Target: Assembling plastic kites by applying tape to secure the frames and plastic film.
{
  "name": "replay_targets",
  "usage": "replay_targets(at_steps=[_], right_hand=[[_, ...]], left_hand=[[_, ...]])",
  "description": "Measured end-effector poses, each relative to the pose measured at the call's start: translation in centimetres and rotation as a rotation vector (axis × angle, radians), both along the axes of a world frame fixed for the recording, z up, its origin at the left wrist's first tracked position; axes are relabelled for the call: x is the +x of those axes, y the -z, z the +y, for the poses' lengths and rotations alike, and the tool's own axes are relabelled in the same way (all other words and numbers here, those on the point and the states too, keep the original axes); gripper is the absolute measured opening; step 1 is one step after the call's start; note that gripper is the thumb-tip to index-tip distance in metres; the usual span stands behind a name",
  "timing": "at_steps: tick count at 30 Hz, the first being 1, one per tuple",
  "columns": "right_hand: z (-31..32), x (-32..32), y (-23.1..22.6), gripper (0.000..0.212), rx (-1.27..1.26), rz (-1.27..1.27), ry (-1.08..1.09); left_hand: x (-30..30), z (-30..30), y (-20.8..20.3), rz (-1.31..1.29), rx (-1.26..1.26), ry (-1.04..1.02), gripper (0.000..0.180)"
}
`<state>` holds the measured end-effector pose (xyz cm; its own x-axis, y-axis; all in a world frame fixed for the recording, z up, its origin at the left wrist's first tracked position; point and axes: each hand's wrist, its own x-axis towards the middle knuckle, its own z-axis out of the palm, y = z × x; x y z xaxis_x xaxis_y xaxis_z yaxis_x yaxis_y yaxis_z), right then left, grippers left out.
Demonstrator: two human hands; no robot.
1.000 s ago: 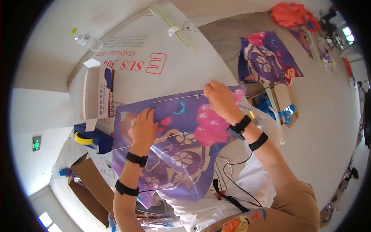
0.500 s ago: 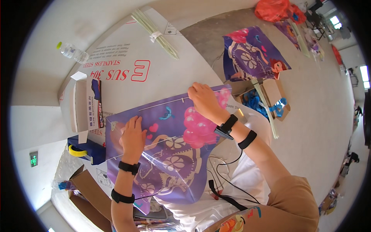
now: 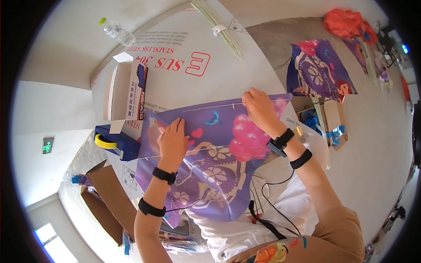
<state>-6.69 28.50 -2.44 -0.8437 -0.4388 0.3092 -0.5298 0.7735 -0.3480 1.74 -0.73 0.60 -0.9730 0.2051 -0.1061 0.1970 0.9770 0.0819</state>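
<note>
A purple printed plastic sheet (image 3: 215, 171) lies with its far part on the bench (image 3: 228, 81) and its near part drooping over the person's lap. The left hand (image 3: 172, 144) rests palm down on it, fingers a little apart; the right hand (image 3: 259, 109) is at the far edge with bent fingers. Whether either pinches anything cannot be told, as their undersides are hidden. One thin white rod (image 3: 210, 108) runs along the far edge and another crosses lower down, passing by the left hand, so both appear to be positioned; whether they are fastened does not show. With both hands on the sheet, the work on it looks unfinished. The blue tape dispenser (image 3: 127, 149) stands untouched to the left, a tied bundle of pale rods (image 3: 228, 41) lies farther off, and a similarly printed sheet (image 3: 318, 65) lies right of the bench.
</note>
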Motion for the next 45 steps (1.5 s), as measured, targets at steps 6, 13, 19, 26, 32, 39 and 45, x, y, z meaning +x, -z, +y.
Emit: replay_targets(at_steps=[6,13,19,26,32,39,45], right_hand=[[-1.9,-0.7,0.4,0.015,0.03,-0.01,-0.064],[-2.8,-0.9,0.1,0.015,0.019,0.004,-0.101],[-2.2,-0.8,0.2,0.013,-0.021,-0.004,-0.077],[-2.5,-0.8,0.0,0.011,-0.03,-0.012,-0.095],[-2.7,-1.1,-0.1,0.012,0.023,-0.007,-0.087],[-3.4,-1.2,-0.3,0.012,0.039,0.013,-0.086],[-3.1,-1.2,0.0,0.012,0.048,0.005,-0.079]], left_hand=[[1.1,-1.3,-0.5,-0.021,0.028,-0.069,0.056],[1.4,-1.7,-0.4,0.036,0.005,-0.061,0.054],[1.9,-2.5,-1.7,0.235,0.095,-0.193,0.045],[7.6,-6.8,0.9,0.052,0.198,-0.435,0.055],[10.3,-6.7,1.4,0.025,0.07,-0.388,0.07],[11.3,-7.5,0.9,0.029,-0.075,-0.503,0.068],[5.4,-8.1,-1.9,-0.101,0.52,-0.739,0.05]])
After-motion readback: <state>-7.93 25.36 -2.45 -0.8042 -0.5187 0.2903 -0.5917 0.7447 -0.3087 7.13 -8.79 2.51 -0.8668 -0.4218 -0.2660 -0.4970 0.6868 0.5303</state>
